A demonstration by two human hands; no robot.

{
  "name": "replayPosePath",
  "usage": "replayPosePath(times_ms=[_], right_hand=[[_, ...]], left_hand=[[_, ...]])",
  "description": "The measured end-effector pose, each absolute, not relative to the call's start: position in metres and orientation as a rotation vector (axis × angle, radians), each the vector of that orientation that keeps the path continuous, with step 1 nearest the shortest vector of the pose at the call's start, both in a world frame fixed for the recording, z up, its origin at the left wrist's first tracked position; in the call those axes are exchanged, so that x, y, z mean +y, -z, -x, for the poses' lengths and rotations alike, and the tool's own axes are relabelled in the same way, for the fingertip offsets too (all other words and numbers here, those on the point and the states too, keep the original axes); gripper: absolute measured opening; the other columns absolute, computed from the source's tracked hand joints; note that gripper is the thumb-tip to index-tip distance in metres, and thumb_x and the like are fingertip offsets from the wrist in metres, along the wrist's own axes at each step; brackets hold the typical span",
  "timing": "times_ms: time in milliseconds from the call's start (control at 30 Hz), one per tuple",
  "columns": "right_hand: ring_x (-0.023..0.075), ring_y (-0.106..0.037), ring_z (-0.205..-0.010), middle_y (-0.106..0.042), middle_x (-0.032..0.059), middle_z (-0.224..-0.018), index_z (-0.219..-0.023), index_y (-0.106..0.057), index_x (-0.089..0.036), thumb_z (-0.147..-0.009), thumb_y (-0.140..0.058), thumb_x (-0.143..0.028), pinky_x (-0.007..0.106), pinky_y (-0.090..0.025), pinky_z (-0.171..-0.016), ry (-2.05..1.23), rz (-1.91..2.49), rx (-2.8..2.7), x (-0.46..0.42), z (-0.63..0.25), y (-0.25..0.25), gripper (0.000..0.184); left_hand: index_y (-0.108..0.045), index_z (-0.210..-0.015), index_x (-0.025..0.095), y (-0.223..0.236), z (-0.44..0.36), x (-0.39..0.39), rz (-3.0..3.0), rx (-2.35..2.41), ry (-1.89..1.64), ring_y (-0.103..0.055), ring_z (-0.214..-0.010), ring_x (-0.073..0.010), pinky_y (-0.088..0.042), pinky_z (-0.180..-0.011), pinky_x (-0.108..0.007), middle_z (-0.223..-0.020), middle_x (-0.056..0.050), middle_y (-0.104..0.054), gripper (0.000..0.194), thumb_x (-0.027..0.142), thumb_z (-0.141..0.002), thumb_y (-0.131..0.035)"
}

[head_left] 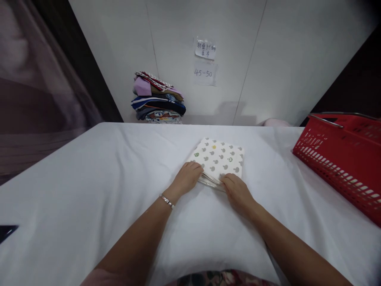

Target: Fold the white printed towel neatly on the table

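A folded white cloth point(218, 157) with grey, green and yellow motifs lies on the white-covered table point(89, 178). My left hand point(188, 176) is closed on its near left corner, with a silver bracelet on that wrist. At the near right corner, my right hand point(237, 190) pinches the edge. Between the two hands several stacked layers show along the cloth's near side. The fingertips under the cloth are hidden.
A red plastic basket point(342, 151) with metal handles stands at the right. Beyond the far table edge is a pile of folded fabrics point(159, 97) against the wall. Two paper notes point(205, 73) hang on the wall. A dark object point(7, 231) lies at the left edge.
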State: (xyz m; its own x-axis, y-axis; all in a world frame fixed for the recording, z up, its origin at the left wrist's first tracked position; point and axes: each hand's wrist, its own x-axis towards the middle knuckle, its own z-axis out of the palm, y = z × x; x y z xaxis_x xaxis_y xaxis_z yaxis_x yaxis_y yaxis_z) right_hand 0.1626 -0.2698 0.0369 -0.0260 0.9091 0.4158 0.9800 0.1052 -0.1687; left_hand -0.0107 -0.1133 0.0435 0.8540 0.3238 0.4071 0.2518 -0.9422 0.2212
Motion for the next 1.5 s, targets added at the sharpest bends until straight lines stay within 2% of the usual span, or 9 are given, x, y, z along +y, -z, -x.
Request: replayPosePath(times_ms=[133, 333, 567, 800, 1067, 1167, 1267, 1400, 1500], right_hand=[[0.0192, -0.048, -0.075, -0.056, 0.0064, -0.081, -0.088, -0.055, -0.018, -0.09, -0.038, -0.01, 0.031, -0.039, -0.066, 0.296, 1.795, -2.039, -0.269, -0.16, -0.036, 0.018], [0.0205, -0.049, -0.078, -0.057, 0.0086, -0.088, -0.09, -0.054, -0.017, -0.088, -0.046, -0.017, 0.033, -0.041, -0.068, 0.242, 1.784, -2.053, -0.27, -0.159, -0.037, 0.008], [0.0195, -0.047, -0.075, -0.055, 0.0071, -0.082, -0.086, -0.054, -0.017, -0.09, -0.039, -0.012, 0.031, -0.037, -0.064, 0.35, 1.786, -2.065, -0.269, -0.157, -0.036, 0.017], [0.02, -0.048, -0.078, -0.056, 0.0084, -0.084, -0.089, -0.056, -0.016, -0.088, -0.039, -0.008, 0.031, -0.037, -0.067, 0.457, 1.804, -2.003, -0.271, -0.166, -0.035, 0.019], [0.0192, -0.047, -0.074, -0.055, 0.0067, -0.08, -0.081, -0.055, -0.017, -0.09, -0.04, -0.014, 0.031, -0.038, -0.065, 0.315, 1.806, -2.13, -0.273, -0.162, -0.034, 0.017], [0.0191, -0.048, -0.075, -0.055, 0.0067, -0.083, -0.094, -0.055, -0.017, -0.088, -0.041, -0.012, 0.031, -0.038, -0.065, 0.278, 1.781, -2.089, -0.274, -0.161, -0.034, 0.016], [0.0195, -0.049, -0.078, -0.056, 0.0071, -0.089, -0.114, -0.05, -0.019, -0.088, -0.041, -0.012, 0.031, -0.039, -0.066, 0.272, 1.728, -2.082, -0.276, -0.161, -0.035, 0.029], [0.0192, -0.049, -0.077, -0.057, 0.0067, -0.089, -0.113, -0.052, -0.019, -0.089, -0.04, -0.011, 0.031, -0.039, -0.066, 0.268, 1.733, -2.085, -0.275, -0.158, -0.036, 0.028], [0.0192, -0.049, -0.078, -0.056, 0.007, -0.089, -0.112, -0.052, -0.018, -0.088, -0.042, -0.012, 0.031, -0.039, -0.067, 0.266, 1.747, -2.079, -0.274, -0.158, -0.036, 0.026]], left_hand=[[-0.06, -0.091, 0.02, -0.047, 0.015, -0.11, -2.858, 0.398, -0.593, -0.052, -0.093, -0.0182, -0.04, -0.083, -0.035, -0.093, -0.004, -0.061, 0.014, 0.018, -0.089, -0.046], [-0.062, -0.099, 0.023, -0.045, 0.02, -0.105, -2.783, 0.374, -0.567, -0.054, -0.093, -0.0174, -0.042, -0.086, -0.035, -0.096, -0.002, -0.061, 0.018, 0.019, -0.082, -0.058], [-0.063, -0.1, 0.023, -0.043, 0.019, -0.104, -2.774, 0.392, -0.568, -0.054, -0.096, -0.0177, -0.041, -0.086, -0.034, -0.1, -0.002, -0.061, 0.021, 0.017, -0.08, -0.061], [-0.062, -0.094, 0.02, -0.044, 0.014, -0.109, -2.848, 0.356, -0.562, -0.053, -0.092, -0.0178, -0.041, -0.082, -0.033, -0.094, -0.003, -0.062, 0.014, 0.022, -0.09, -0.05], [-0.065, -0.078, 0.02, -0.048, 0.015, -0.107, -2.834, 0.395, -0.535, -0.054, -0.086, -0.0165, -0.04, -0.077, -0.032, -0.086, -0.002, -0.062, 0.01, 0.021, -0.084, -0.058], [-0.065, -0.075, 0.021, -0.048, 0.017, -0.104, -2.821, 0.403, -0.564, -0.054, -0.084, -0.0157, -0.039, -0.077, -0.031, -0.083, -0.001, -0.062, 0.01, 0.019, -0.082, -0.06], [-0.065, -0.074, 0.021, -0.049, 0.019, -0.102, -2.787, 0.421, -0.578, -0.054, -0.08, -0.0146, -0.04, -0.076, -0.031, -0.08, 0.0, -0.061, 0.009, 0.018, -0.081, -0.06], [-0.064, -0.079, 0.021, -0.049, 0.02, -0.102, -2.756, 0.449, -0.57, -0.055, -0.084, -0.0147, -0.041, -0.079, -0.031, -0.084, 0.001, -0.061, 0.006, 0.017, -0.079, -0.06], [-0.064, -0.09, 0.023, -0.047, 0.021, -0.103, -2.765, 0.462, -0.56, -0.054, -0.089, -0.0165, -0.041, -0.081, -0.032, -0.091, -0.001, -0.061, 0.013, 0.019, -0.078, -0.063]])
